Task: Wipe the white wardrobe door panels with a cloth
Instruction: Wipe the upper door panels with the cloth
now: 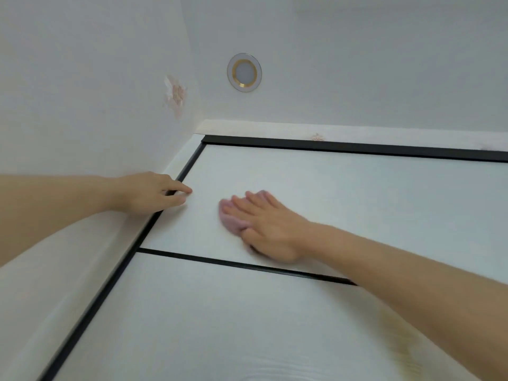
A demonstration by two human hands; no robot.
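Two hands on white top panel [343,185], R hand [270,226] flat pressing pink cloth [231,221], L hand [154,192] loosely curled, empty

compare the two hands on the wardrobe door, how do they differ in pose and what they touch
The right hand lies flat with fingers spread, pressing a pink cloth onto the top panel; the left hand holds no cloth. The left hand's fingers are loosely curled, fingertips at the black frame strip on the panel's left edge; the right hand sits further in on the panel. Both are bare and reach up to the same top panel.
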